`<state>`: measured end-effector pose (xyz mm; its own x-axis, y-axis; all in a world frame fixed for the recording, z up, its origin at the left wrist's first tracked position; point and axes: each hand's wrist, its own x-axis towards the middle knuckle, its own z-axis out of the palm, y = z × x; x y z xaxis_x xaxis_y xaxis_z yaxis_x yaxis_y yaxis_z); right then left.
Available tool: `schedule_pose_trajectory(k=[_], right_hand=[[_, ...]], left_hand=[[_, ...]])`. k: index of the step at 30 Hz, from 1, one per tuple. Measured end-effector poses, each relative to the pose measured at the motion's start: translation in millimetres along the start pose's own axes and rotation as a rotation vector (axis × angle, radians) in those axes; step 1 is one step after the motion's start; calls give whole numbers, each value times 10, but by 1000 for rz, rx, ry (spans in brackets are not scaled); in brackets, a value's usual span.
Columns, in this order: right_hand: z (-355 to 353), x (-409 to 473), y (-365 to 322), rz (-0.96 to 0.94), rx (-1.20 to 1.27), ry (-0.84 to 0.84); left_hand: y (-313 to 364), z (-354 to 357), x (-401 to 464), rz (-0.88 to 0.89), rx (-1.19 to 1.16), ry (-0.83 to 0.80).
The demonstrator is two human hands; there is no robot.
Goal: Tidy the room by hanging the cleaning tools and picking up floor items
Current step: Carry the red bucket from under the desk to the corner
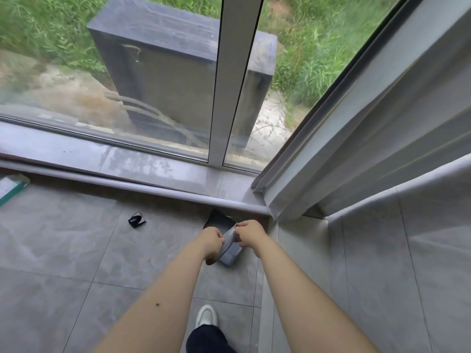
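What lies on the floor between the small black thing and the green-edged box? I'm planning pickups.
Only bare grey floor tile between the black thing and the box, in the head view.

Floor (63, 250) — grey stone-look tiles with thin grout lines, filling the lower left and centre of the frame up to the raised window sill (158, 166). Lying directly on it: a small black object (136, 219) at centre left, a white-and-green flat box (10, 186) at the left edge just below the sill, and a dark dustpan (219, 221) at centre against the sill. One white shoe (206, 315) stands on the tiles at bottom centre.
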<state>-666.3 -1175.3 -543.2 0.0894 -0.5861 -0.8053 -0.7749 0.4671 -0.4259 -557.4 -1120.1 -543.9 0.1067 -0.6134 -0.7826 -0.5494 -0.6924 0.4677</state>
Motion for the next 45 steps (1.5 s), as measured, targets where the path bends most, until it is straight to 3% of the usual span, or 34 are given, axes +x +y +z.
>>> schedule_pose_trajectory(k=[6,10,19,28,35,45], right_hand=[[224,-191,-261,7,-53,-71],[474,-316,-483,10,-35,-20],[1430,-783,-1080,-74,-56,-88],[2908,-1534,-1743,-223,-201,-196],[4189,-2278,-2159,-350,-333,-292],[5784,-3204,-2756,-562,-531,-406]], left_hand=[[-190,-222,-183,-18,97,11],[-381,-492,-374,-23,121,46],[-1336,-1114,-1016,-68,-30,111],[-2733,-1752,-2007,-133,-65,221],[-3946,-2140,-2848,-229,-226,353],[-5455,-2536,-3853,-343,-525,669]])
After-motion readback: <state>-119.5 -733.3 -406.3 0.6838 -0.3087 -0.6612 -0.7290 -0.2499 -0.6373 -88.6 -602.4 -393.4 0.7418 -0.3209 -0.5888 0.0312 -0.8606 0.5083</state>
